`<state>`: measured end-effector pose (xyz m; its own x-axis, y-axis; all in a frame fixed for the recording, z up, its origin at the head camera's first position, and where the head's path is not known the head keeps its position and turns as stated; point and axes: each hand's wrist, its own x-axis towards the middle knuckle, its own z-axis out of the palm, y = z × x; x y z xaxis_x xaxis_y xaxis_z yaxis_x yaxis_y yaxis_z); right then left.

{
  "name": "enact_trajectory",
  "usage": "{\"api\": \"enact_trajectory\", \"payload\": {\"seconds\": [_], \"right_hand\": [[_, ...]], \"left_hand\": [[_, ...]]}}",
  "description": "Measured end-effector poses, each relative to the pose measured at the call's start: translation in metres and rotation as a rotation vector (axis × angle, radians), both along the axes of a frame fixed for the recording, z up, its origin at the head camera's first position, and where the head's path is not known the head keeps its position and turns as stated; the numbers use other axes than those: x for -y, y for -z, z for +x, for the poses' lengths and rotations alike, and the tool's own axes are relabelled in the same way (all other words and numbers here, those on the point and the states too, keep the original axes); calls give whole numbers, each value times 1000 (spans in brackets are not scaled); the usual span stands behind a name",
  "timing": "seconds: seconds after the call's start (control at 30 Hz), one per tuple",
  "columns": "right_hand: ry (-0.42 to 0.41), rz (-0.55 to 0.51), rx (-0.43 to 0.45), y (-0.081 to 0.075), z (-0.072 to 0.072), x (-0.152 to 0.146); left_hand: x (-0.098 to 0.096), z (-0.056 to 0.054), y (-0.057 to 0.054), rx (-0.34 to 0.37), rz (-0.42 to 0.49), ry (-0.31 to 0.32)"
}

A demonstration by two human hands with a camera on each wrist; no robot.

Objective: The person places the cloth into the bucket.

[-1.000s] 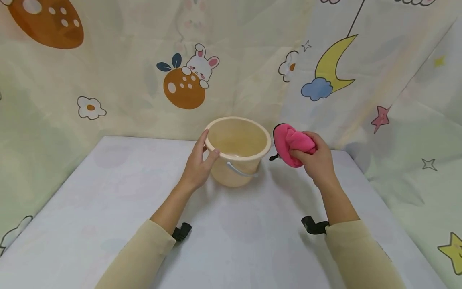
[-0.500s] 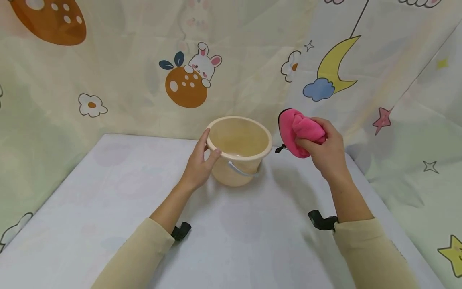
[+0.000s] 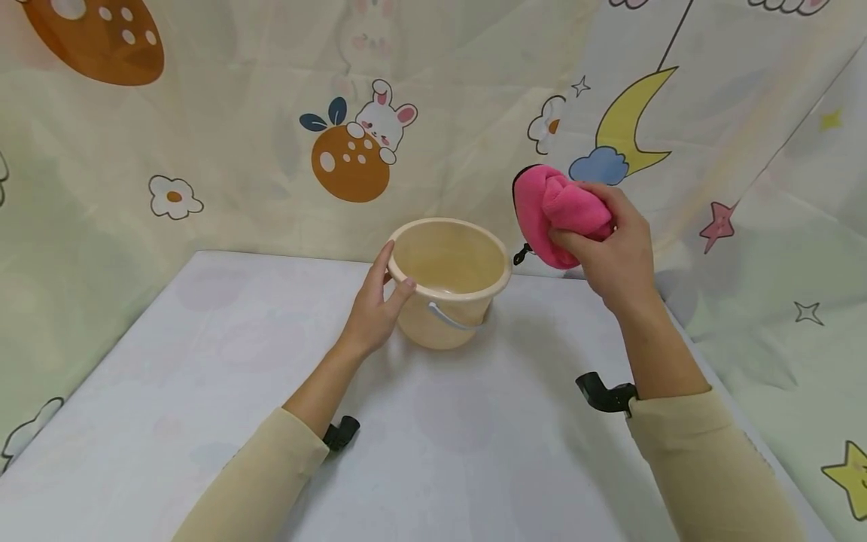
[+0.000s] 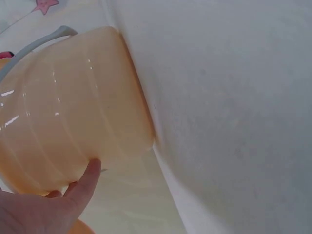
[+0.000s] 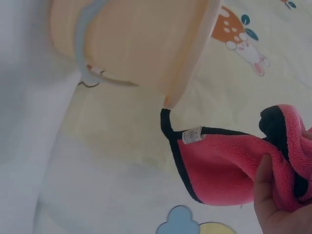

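Observation:
A cream plastic bucket stands upright on the table, its pale grey handle hanging down the near side. My left hand holds the bucket's left side, thumb over the rim and fingers along the outer wall. In the left wrist view those fingers lie against the bucket wall. Raised to the right of the bucket, my right hand grips a bunched pink cloth with black edging. A black hanging loop and a white label show on the cloth in the right wrist view.
The white table ends at a fabric backdrop printed with rabbits, fruit, flowers and a moon. More printed fabric hangs along the right side. Black wrist mounts jut from both sleeves.
My right hand has lifted the pink cloth upward, from beside the bucket's rim to above rim height. The left hand and the bucket have stayed in place.

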<state>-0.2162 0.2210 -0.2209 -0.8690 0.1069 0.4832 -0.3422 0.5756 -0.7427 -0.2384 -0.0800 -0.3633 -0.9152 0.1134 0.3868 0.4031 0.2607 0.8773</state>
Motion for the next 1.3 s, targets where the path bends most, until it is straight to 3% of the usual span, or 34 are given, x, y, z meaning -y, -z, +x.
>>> {"api": "enact_trajectory", "payload": {"seconds": [0.33, 0.6, 0.93, 1.3], "right_hand": [[-151, -53, -54, -24, -1, 31], [-241, -84, -61, -23, -6, 48], [-318, -43, 58, 4, -27, 67], [-295, 140, 194, 47, -54, 78]], "left_hand": [[1, 0, 1, 4, 9, -2], [0, -1, 0, 14, 8, 4], [1, 1, -2, 38, -11, -11], [0, 3, 0, 36, -7, -15]]}}
